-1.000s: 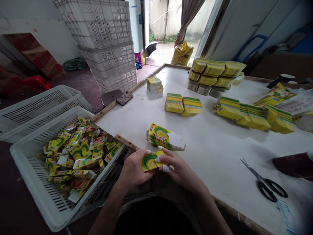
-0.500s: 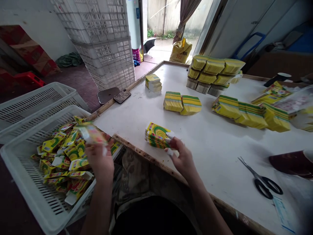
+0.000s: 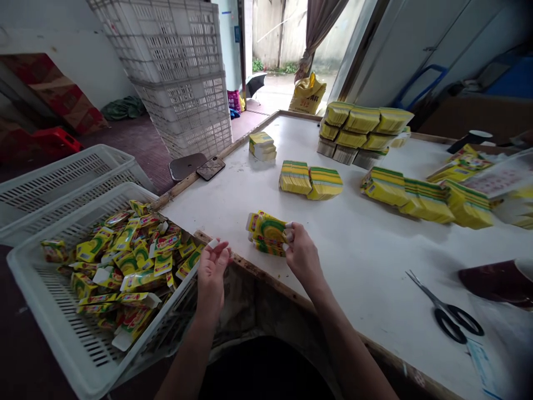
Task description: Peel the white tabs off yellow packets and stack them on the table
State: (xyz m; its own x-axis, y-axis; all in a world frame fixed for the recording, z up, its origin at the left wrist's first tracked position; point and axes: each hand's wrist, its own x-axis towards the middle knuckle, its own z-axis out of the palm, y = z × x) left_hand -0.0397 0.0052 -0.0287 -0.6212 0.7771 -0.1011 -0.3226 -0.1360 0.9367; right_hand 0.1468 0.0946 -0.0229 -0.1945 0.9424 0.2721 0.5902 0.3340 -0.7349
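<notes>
My right hand (image 3: 305, 253) pinches the right end of a flat yellow-and-green carton (image 3: 268, 229) at the top of a small stack near the table's front edge. White coverings show on its fingertips. Just left of that stack, over the table's wooden edge, my left hand (image 3: 213, 272) has its fingers loosely bent and apart, with nothing visible in them. Below and left of it, a white plastic crate (image 3: 29, 289) holds many opened-out small cartons (image 3: 135, 253) of the same yellow kind, lying in a jumble.
Bundles of flat cartons (image 3: 310, 180) stand mid-table, with more stacked (image 3: 360, 130) at the back. Others (image 3: 427, 197) line the right. Scissors (image 3: 445, 311) and a dark red cup (image 3: 495, 280) lie at right. A phone (image 3: 210, 168) rests on the left edge. Tall crates (image 3: 179, 83) stand behind.
The carton in my left hand has been let go at the crate, and that hand has moved right to the table edge. My right hand has closed on the top carton, which has shifted slightly.
</notes>
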